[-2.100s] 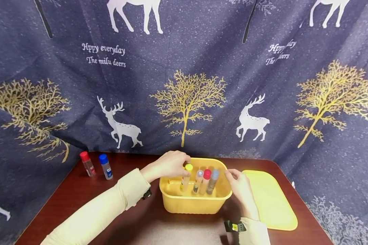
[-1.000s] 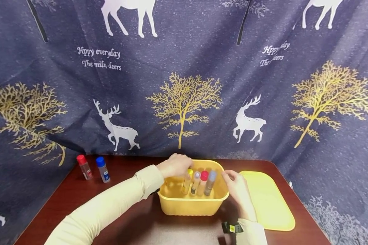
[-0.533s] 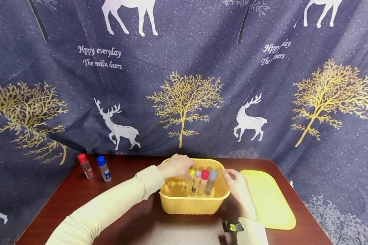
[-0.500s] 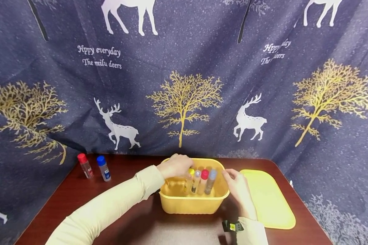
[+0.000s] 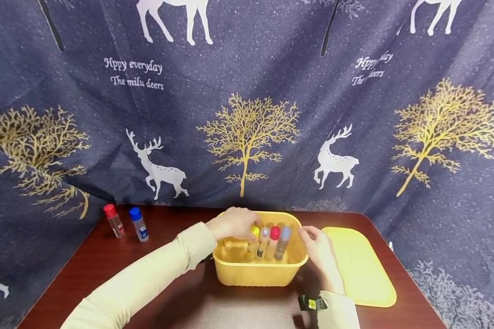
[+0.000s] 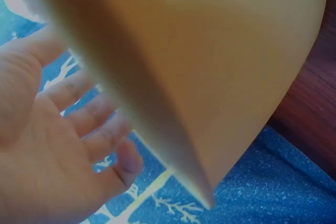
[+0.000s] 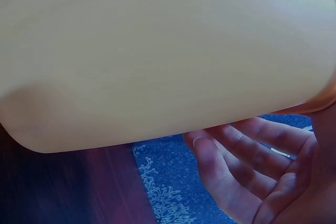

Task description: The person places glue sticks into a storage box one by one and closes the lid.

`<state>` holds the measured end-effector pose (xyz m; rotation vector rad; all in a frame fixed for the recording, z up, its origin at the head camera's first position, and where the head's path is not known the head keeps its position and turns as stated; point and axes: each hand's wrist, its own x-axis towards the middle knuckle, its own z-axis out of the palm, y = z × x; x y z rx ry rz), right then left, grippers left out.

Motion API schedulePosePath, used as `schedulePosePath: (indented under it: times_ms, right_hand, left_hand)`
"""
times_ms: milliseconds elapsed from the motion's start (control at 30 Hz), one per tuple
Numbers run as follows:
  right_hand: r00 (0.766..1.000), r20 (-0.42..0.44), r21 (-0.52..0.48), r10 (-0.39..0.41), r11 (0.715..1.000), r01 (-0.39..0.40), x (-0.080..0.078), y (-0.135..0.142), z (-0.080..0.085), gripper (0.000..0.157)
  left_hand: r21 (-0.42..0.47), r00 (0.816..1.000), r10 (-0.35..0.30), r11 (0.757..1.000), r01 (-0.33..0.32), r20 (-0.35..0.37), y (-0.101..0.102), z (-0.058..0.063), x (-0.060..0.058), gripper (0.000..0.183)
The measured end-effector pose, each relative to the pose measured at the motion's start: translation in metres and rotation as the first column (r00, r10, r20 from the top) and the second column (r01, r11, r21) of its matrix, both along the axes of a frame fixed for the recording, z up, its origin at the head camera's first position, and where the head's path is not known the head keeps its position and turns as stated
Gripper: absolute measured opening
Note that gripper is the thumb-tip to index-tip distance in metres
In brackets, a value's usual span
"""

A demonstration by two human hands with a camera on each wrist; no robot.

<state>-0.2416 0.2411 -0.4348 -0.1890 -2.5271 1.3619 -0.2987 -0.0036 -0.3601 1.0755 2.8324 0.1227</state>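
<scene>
In the head view my left hand [image 5: 235, 224] reaches over the left rear of a yellow plastic bin [image 5: 259, 275]. Its thumb and forefinger pinch the top of a small clear bottle with a yellow cap [image 5: 252, 247]. Beside that bottle inside the bin stand ones with a whitish cap [image 5: 263, 244], a red cap [image 5: 273, 243] and a grey-blue cap [image 5: 283, 242]. My right hand [image 5: 320, 253] grips the bin's right rim. The bin's wall fills much of both wrist views and hides the left fingertips [image 6: 68, 145] and the bottles.
A red-capped bottle [image 5: 115, 221] and a blue-capped bottle [image 5: 139, 225] stand at the table's back left. The yellow lid [image 5: 364, 269] lies flat right of the bin. Behind the dark red table [image 5: 181, 292] hangs a deer-patterned cloth [image 5: 247, 59].
Over two seconds my left hand has brought the yellow-capped bottle down beside the whitish-capped one. Within the last half second that hand has shifted slightly left. My right hand keeps its place.
</scene>
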Motion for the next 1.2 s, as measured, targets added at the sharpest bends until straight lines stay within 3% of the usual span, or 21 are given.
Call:
schedulePosePath:
  times_ms: [133,267,400,533,700,800,933,1200]
  right_hand:
    - [1.000,0.009,0.009,-0.003,1.000,0.003,0.000,0.000,0.000,0.034]
    - [1.000,0.017,0.006,-0.001,1.000,0.000,-0.001,0.000,-0.001,0.036]
    - [1.000,0.022,-0.009,0.004,1.000,-0.004,-0.002,0.000,-0.001,0.036]
    - [1.000,0.009,-0.014,0.002,1.000,-0.002,-0.001,0.000,-0.001,0.036]
    - [1.000,0.004,0.002,0.012,1.000,-0.012,0.001,-0.002,0.002,0.035]
    - [1.000,0.009,0.003,0.019,1.000,-0.019,0.000,-0.002,0.002,0.035]
    - [1.000,0.006,0.004,0.020,1.000,-0.020,-0.001,-0.003,0.002,0.035]
    - [1.000,0.000,0.010,0.011,1.000,-0.011,-0.001,-0.001,0.000,0.034]
  left_hand:
    - [0.021,0.999,0.035,0.999,-0.036,0.039,-0.009,0.008,0.004,0.054]
    - [0.134,0.992,0.047,0.989,-0.062,0.115,-0.022,0.022,0.010,0.069]
    - [0.276,0.991,0.024,0.959,-0.059,0.130,-0.040,0.035,0.019,0.075]
    - [0.408,0.996,0.046,0.910,-0.072,0.074,-0.062,0.041,0.034,0.077]
    - [0.518,0.991,0.137,0.848,-0.112,-0.011,-0.095,0.038,0.055,0.081]
    - [0.562,0.979,0.196,0.816,-0.136,-0.048,-0.115,0.033,0.062,0.081]
    - [0.613,0.971,0.236,0.771,-0.170,-0.028,-0.144,0.024,0.065,0.079]
    - [0.637,0.943,0.321,0.711,-0.299,0.085,-0.191,0.006,0.067,0.088]
